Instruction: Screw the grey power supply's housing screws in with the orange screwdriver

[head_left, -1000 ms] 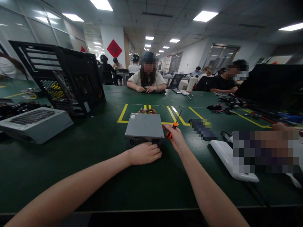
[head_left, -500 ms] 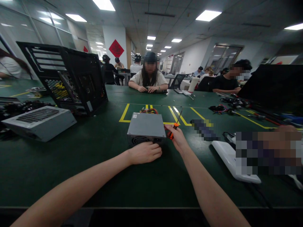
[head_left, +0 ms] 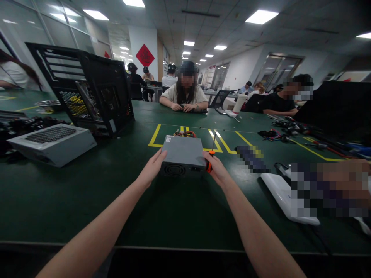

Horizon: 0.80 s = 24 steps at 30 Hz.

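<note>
A grey computer power supply (head_left: 183, 150) lies on the green table in front of me, its fan grille and socket facing me. My left hand (head_left: 153, 166) grips its left side, the thumb near the top edge. On the opposite side, my right hand (head_left: 216, 168) holds a screwdriver (head_left: 211, 153) with an orange and black handle, its shaft pointing up. The fingers of that hand also press against the right side of the power supply. Coloured cables (head_left: 185, 134) stick out behind the casing.
An open black computer case (head_left: 108, 96) stands at the left, behind a second power supply (head_left: 58, 144). Yellow tape (head_left: 155, 135) marks the table. A white device (head_left: 285, 197) lies at the right, near loose cables (head_left: 272, 133). A person (head_left: 185, 92) sits opposite.
My left hand has moved from the front of the power supply to its left side. The power supply has shifted slightly right in view. The screwdriver now stands more upright in my right hand.
</note>
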{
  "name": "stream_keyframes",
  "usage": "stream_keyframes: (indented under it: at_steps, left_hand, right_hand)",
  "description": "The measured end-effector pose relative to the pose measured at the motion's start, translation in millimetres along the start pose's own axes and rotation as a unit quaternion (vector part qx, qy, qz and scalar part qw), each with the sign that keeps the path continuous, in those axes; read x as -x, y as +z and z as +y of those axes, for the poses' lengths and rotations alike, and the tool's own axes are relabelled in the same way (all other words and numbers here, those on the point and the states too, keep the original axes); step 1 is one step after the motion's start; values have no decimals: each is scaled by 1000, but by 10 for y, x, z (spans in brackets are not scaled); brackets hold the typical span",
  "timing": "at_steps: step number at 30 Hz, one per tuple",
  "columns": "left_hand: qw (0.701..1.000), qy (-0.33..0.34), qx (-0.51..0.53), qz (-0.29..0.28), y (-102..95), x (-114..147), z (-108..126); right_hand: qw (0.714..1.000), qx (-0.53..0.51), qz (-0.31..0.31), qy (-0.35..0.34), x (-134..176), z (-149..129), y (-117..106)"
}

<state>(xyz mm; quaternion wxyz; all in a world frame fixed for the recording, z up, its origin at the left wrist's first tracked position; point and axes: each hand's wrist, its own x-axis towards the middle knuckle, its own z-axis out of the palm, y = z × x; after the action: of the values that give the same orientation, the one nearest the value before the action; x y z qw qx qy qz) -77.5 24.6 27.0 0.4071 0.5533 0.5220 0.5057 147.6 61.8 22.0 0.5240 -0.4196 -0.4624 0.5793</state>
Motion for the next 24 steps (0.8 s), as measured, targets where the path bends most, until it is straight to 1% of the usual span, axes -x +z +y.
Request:
stream_keyframes:
  at_steps: [1,4,6,9,11,12,14,17,19,24]
  left_hand:
    - [999,8,20,-23,1,12,-43]
    - [996,63,57,-33,0,26,-77]
    - [991,106,68,-43,-10,3,-34]
    - [974,194,90,-70,-24,-65,58]
    - [964,230,106,-87,-15,-115,79]
    - [962,231,114,-92,-3,-138,67]
    - [966,203,132,-93,28,-176,2]
    - [978,123,145,-82,63,-209,-132]
    - [984,82,142,-71,67,-213,-183]
    - [994,39,97,-35,74,-184,-124]
  right_hand:
    - [1000,-2,-7,-2,14,4,14]
    - [999,-11,-21,-32,57,-10,42]
    - [997,-19,-24,-67,84,-57,49]
    - [991,-30,-26,-128,106,-160,50]
    - [985,-40,-34,-165,97,-204,43]
    - [983,-50,-40,-172,84,-207,36]
    - [985,-69,-47,-153,41,-174,16]
    - [991,-76,-40,-98,-54,-64,-21]
    - [993,-72,-28,-84,-123,8,-40]
    - [996,-72,19,-56,-232,79,-62]
